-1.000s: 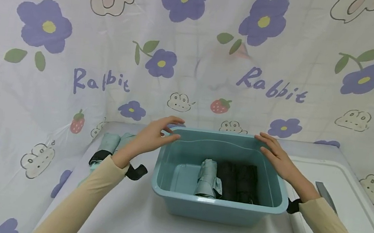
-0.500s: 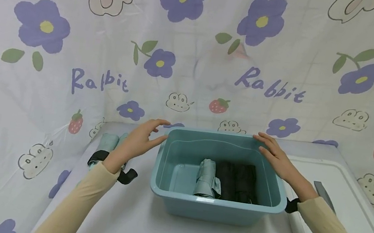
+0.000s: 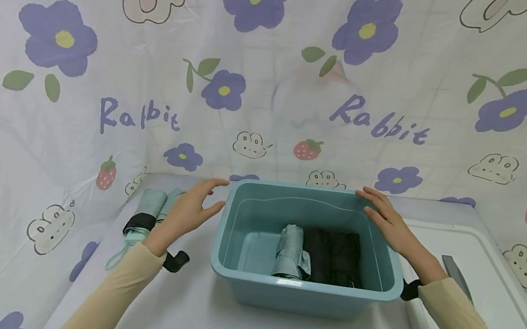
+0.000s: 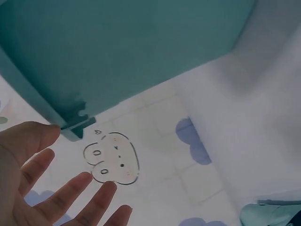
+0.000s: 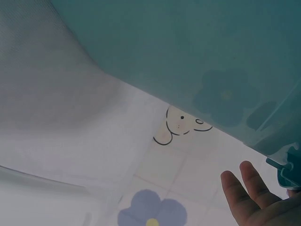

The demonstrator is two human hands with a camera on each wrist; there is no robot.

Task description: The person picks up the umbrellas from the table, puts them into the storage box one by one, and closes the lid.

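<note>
Hands flanking a teal plastic bin (image 3: 302, 295) that is sitting mid-table

The left hand (image 3: 186, 209) is hovering at the bin's 9 o'clock, fingers spread and relaxed, gripping nothing, apart from the rim. The right hand (image 3: 391, 224) is lying flat-fingered against the rim at 2 o'clock. Inside, a grey-green folded umbrella (image 3: 290, 252) is lying beside a black folded umbrella (image 3: 336, 257). Two more mint folded umbrellas (image 3: 154, 205) are waiting under the left wrist; a careless sweep could be knocking them off the table edge.

A teal bin (image 3: 306, 295) holds folded umbrellas (image 3: 319, 255) (one pale, others black); right hand (image 3: 388, 222) rests on its far rim, left hand (image 3: 187, 210) just left.
</note>
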